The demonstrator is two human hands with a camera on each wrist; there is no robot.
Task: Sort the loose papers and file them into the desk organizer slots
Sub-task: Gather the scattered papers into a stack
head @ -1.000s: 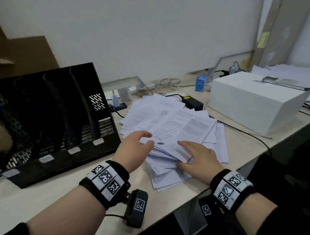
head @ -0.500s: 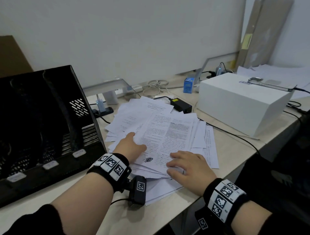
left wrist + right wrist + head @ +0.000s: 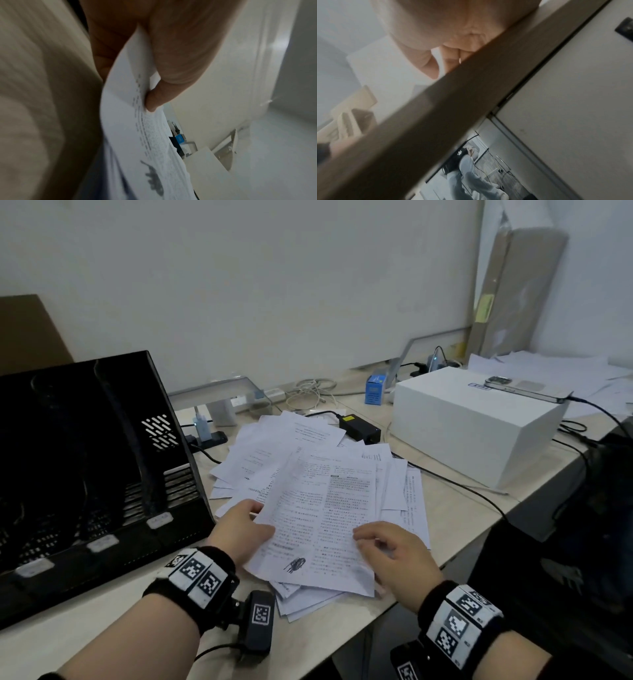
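A loose pile of printed white papers point(image 3: 274, 460) lies spread on the beige desk. My left hand point(image 3: 239, 529) pinches the left edge of the top sheet point(image 3: 322, 518), thumb on top and fingers beneath; the left wrist view shows the same sheet point(image 3: 137, 128) bowed up under my thumb point(image 3: 159, 97). My right hand point(image 3: 394, 556) rests on that sheet's right side near the desk's front edge, fingers loosely bent. The black desk organizer point(image 3: 85, 474) with several upright slots stands at the left, close beside the pile.
A white box point(image 3: 472, 422) with a phone point(image 3: 524, 388) on top stands at the right. A black power brick point(image 3: 359, 428), cables and a small blue box point(image 3: 375, 388) lie behind the pile. More papers point(image 3: 565, 371) sit at the far right. The desk edge point(image 3: 453, 115) runs under my right wrist.
My left hand has slipped under the top sheet's left edge and taken hold of it, lifting it slightly. My right hand has shifted a little toward the sheet's right side.
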